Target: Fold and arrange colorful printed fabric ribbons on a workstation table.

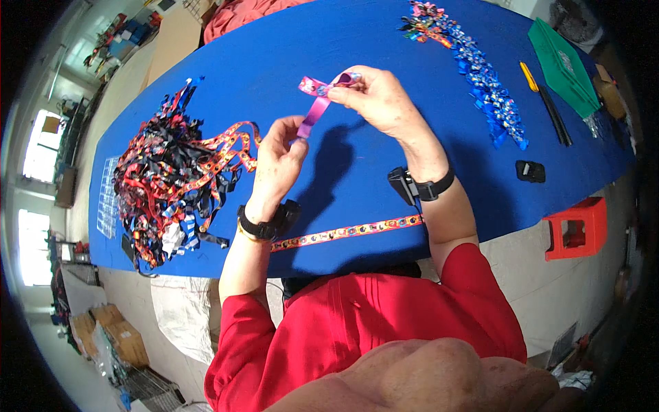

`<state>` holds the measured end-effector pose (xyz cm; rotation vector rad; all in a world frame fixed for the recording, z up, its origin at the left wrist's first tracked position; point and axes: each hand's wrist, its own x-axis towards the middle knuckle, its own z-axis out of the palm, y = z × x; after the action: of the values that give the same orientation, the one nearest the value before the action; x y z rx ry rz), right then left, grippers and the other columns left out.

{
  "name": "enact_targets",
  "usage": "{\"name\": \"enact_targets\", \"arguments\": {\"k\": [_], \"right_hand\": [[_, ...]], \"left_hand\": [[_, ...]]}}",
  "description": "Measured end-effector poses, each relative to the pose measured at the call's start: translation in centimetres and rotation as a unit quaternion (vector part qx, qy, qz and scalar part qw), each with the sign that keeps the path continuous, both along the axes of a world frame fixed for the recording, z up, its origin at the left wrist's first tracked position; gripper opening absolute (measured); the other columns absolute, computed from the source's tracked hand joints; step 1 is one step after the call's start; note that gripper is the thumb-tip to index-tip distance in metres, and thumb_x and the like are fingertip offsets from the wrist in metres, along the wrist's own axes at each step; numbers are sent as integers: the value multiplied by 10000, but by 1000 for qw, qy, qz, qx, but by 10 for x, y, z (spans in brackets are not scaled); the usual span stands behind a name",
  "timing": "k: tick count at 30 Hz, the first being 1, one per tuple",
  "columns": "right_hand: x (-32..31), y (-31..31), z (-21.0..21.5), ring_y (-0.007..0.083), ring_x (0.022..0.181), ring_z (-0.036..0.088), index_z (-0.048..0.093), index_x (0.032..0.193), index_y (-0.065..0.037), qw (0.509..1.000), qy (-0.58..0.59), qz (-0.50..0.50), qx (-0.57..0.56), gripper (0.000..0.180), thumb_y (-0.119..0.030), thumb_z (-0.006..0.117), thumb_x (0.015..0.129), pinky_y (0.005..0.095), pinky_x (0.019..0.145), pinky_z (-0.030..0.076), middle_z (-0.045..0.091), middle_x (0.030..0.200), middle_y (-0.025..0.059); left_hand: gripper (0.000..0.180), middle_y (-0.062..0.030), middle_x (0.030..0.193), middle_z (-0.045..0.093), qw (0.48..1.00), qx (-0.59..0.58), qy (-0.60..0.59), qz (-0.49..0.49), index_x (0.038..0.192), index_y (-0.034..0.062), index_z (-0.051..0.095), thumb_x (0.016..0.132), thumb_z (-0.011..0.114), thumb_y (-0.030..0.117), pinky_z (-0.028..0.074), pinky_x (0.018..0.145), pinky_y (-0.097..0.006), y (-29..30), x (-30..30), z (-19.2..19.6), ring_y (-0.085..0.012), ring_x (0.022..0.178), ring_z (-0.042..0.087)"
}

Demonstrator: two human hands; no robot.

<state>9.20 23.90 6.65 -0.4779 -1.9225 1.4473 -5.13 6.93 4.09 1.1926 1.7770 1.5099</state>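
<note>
A purple and pink printed ribbon (317, 112) is stretched between my two hands above the blue table. My left hand (279, 154) pinches its lower end between thumb and fingers. Higher up and to the right, my right hand (374, 98) grips the looped upper part, where the ribbon folds over itself. Some of the loop is hidden behind the right fingers. Near the table's front edge lies a long strip of yellow and red printed ribbon (347, 233), partly covered by my forearms.
A big tangled heap of ribbons (161, 182) covers the table's left side. At the far right lie a row of blue bows (480, 75), a yellow-handled tool (528, 77), a green tray (563, 65) and a small black object (530, 171). A red stool (576, 229) stands beside the table.
</note>
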Motion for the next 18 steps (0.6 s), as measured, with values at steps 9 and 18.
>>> {"name": "enact_targets", "arguments": {"k": [9, 18], "right_hand": [[1, -14, 8, 63, 727, 568, 711, 962, -34, 993, -62, 87, -39, 189, -204, 747, 886, 252, 649, 474, 670, 797, -8], [-9, -22, 1, 62, 686, 557, 691, 978, -54, 978, -33, 169, -120, 285, -326, 742, 904, 219, 598, 452, 639, 788, -12]], "left_hand": [[307, -68, 1019, 679, 993, 89, -72, -6, 1202, -3, 614, 952, 672, 166, 517, 752, -256, 6, 8, 32, -119, 883, 634], [186, -84, 811, 685, 980, 101, -171, -5, 1032, 2, 645, 975, 654, 180, 485, 456, -260, 6, 4, 23, -130, 644, 632]]}}
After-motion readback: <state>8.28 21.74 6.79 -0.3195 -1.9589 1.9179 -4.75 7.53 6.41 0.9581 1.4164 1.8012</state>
